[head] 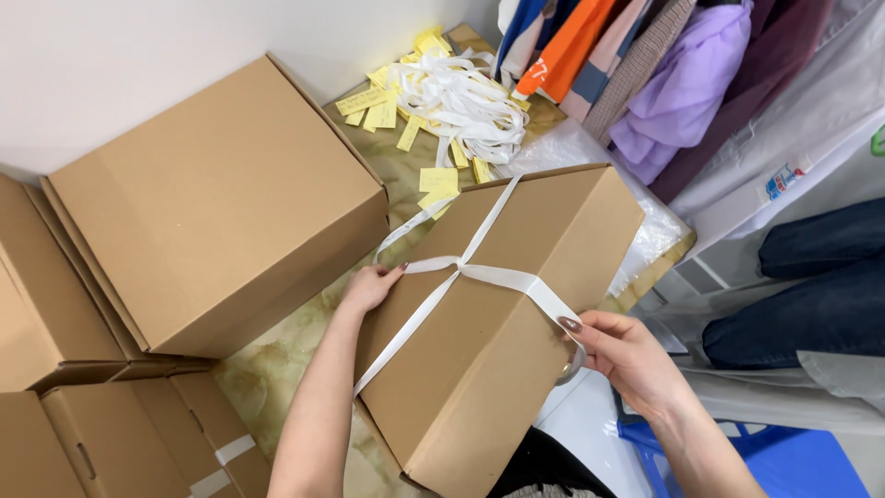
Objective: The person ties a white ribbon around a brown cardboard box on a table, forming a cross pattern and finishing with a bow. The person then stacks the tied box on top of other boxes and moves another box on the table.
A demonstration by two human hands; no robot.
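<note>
A brown cardboard box (516, 360) lies tilted on the marbled table (277, 355) in front of me. A white ribbon (489, 274) crosses its top face and meets in a knot near the middle. My left hand (371, 286) rests on the box's left edge, fingers pinching the ribbon end there. My right hand (619, 350) grips the ribbon where it wraps over the box's right edge.
A larger closed cardboard box (212, 203) stands to the left, with more boxes (111, 433) at the lower left. A pile of white ribbons (466, 101) and yellow paper tags (378, 106) lies behind. Hanging clothes (664, 74) fill the upper right; a blue stool (784, 461) sits below.
</note>
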